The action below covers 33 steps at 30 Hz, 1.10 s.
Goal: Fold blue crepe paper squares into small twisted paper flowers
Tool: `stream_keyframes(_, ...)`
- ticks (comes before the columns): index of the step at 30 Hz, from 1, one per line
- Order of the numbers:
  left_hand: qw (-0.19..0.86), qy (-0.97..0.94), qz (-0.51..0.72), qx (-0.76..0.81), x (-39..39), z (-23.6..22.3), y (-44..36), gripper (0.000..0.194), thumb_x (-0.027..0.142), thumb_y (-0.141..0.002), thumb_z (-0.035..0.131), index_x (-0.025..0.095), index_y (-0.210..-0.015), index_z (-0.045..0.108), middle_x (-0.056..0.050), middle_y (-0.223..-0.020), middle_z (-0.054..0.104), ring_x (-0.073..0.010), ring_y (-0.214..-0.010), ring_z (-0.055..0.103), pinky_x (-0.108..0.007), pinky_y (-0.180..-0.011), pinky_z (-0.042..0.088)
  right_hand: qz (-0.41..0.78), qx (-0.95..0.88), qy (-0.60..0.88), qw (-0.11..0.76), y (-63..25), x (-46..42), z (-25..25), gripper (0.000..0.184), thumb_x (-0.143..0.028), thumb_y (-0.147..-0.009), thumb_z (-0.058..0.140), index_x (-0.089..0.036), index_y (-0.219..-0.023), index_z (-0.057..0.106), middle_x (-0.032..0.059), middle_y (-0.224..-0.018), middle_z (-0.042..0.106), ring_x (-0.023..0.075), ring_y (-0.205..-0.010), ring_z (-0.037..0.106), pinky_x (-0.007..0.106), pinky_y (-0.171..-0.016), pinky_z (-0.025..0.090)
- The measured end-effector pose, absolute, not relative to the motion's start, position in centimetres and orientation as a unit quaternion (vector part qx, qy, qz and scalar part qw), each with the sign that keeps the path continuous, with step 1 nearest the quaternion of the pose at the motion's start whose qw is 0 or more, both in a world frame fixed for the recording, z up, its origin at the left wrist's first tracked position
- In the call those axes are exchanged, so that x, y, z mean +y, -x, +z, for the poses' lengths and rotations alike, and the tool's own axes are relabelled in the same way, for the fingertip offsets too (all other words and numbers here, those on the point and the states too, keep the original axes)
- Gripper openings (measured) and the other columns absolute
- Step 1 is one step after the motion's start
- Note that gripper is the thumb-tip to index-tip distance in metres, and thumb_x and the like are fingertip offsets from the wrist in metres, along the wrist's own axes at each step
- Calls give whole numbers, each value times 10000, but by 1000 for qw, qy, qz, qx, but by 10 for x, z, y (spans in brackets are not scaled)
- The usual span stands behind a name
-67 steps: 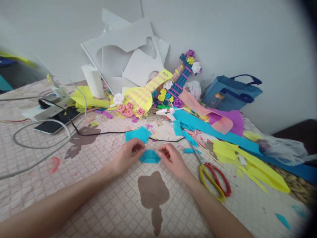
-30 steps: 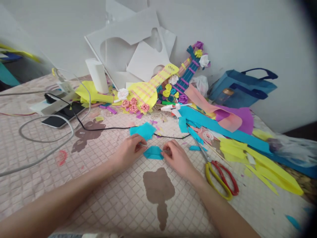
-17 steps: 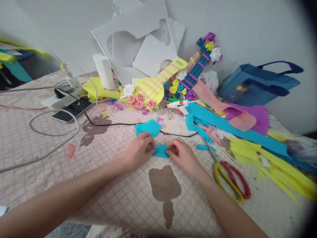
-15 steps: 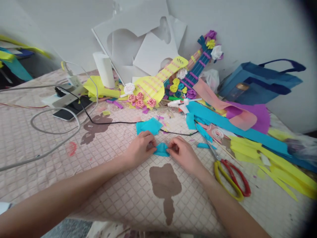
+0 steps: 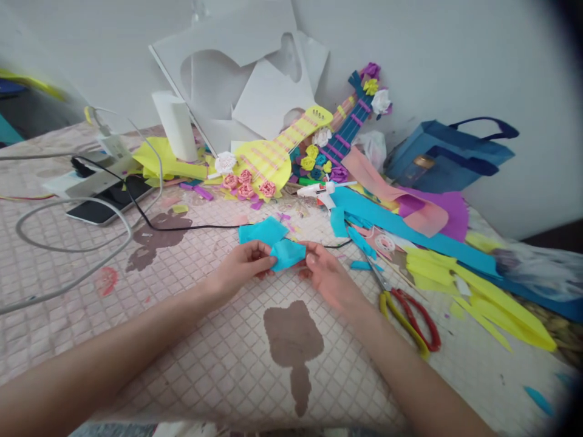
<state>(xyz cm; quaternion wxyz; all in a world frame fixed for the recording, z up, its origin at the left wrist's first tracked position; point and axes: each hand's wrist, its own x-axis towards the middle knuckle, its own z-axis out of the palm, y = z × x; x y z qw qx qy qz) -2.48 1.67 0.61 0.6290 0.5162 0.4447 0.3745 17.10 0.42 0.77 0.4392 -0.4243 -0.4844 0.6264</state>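
Between my two hands is a small piece of blue crepe paper [image 5: 288, 255], lifted a little off the table and tilted. My left hand [image 5: 250, 262] pinches its left edge with thumb and fingers. On the other side my right hand [image 5: 322, 272] has the right edge between thumb and fingertips. Just behind lies a stack of blue paper pieces [image 5: 262, 230], flat on the tablecloth. To the right of my right hand rest scissors [image 5: 410, 315] with one red and one yellow handle, blades pointing away.
A glue gun [image 5: 316, 190] lies behind, its black cord crossing the table. Yellow [image 5: 264, 161] and blue [image 5: 348, 136] paper guitars lean at the back. Blue strips [image 5: 423, 233] and yellow paper [image 5: 483, 297] fill the right. A phone [image 5: 109, 203] and power strip [image 5: 86, 182] sit left.
The blue paper piece lay flat on the table with its edge being folded; now both hands have raised and turned it. The camera view has also shifted.
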Motion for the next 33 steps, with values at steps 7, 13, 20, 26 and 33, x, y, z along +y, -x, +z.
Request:
stream_keyframes(7,691,-529,307,385,10,13,22,296,364,-732,703,171,-907,563,-31,-860,649,-146,-788,632,-269,-699,518,600,-494,452,438,-168,-2,10,224,-356,-733,687,-195,-827,563,-11,-730,583,112,-639,536,260,-614,441)
stream_keyframes(13,635,-593,307,389,11,16,20,326,444,-779,645,154,-918,594,-14,-775,615,-112,-648,583,-218,-553,467,615,-596,401,325,-174,-2,15,147,-319,-808,623,-186,-830,567,-33,-715,527,81,-604,485,222,-546,380)
stream_keyframes(20,570,-583,330,475,14,6,18,270,423,-779,609,162,-768,539,25,-604,539,-92,-511,508,-196,-452,407,594,-603,439,301,-177,-3,14,234,-290,-800,621,-203,-993,521,-40,-729,542,84,-600,511,224,-550,411)
stream_keyframes(26,593,-591,293,461,16,13,23,295,427,-769,611,148,-851,562,7,-688,587,-98,-555,558,-228,-531,472,527,-649,458,302,-185,3,16,75,-201,-791,562,-189,-865,558,-18,-750,561,91,-625,505,238,-570,410)
stream_keyframes(33,460,-706,295,451,19,3,18,187,315,-775,602,151,-862,589,-22,-707,654,-132,-616,602,-230,-540,469,491,-700,444,267,-189,7,13,102,-193,-822,519,-189,-889,596,3,-796,605,117,-690,535,256,-610,426)
